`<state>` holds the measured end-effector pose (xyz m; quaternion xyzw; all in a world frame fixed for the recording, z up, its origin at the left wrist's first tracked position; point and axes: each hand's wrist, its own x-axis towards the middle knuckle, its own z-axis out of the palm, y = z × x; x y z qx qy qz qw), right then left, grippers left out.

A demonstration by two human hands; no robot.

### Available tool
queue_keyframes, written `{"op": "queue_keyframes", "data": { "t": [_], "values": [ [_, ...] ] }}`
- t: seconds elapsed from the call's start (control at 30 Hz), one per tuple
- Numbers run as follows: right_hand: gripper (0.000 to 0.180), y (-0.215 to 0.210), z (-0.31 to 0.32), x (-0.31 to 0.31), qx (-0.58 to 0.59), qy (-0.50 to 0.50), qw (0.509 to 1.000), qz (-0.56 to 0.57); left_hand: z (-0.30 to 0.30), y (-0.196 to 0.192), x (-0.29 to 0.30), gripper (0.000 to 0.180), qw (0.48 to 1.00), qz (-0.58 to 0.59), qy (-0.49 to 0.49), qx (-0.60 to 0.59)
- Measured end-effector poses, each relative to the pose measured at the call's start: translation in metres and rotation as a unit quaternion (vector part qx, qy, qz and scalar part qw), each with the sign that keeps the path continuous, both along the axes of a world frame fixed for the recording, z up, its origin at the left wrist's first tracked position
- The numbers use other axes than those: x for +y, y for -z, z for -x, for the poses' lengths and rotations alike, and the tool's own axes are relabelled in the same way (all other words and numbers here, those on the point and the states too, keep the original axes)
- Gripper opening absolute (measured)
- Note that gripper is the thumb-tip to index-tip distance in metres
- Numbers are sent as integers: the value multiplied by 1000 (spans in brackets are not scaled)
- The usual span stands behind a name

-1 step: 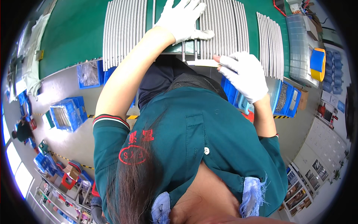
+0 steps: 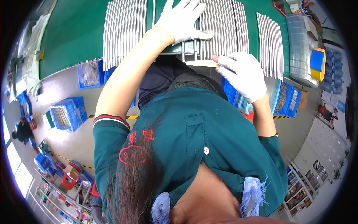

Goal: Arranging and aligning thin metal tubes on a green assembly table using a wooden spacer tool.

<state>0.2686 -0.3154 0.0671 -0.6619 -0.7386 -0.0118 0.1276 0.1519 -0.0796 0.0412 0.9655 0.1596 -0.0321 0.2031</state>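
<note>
My left hand [image 2: 182,21], in a white glove, lies with fingers spread across metal rods on the green table [image 2: 71,33]. Its thumb points right, over the middle group of rods [image 2: 222,31]. Between thumb and forefinger, my gloved right hand [image 2: 244,77] pinches a pale flat strip [image 2: 203,63] at the table's front edge, close to the near ends of those rods. A bare fingertip shows on this hand. To the left lies another row of rods [image 2: 125,31], and a group of shorter rods [image 2: 270,46] is at the right.
Clear plastic boxes [image 2: 300,56] stand at the table's right end, beside a blue and yellow tape roll [image 2: 317,64]. Blue bins [image 2: 287,99] sit below the table edge. On the floor at left is a blue crate [image 2: 69,114]; a person [image 2: 24,130] is farther off.
My right hand has shifted very slightly left with the pale strip. My left hand stays where it was on the rods.
</note>
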Motion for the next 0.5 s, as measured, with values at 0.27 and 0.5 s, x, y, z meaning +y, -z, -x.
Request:
{"op": "queue_keyframes", "data": {
  "t": [0.27,0.5],
  "values": [
    [26,5,0,0,-8,-52,999,-14,-6,0,-6,95,1000,-12,17,1],
    [24,3,2,-5,21,-30,999,33,-17,8,-15,94,999,-4,16,-33]
  ]
}}
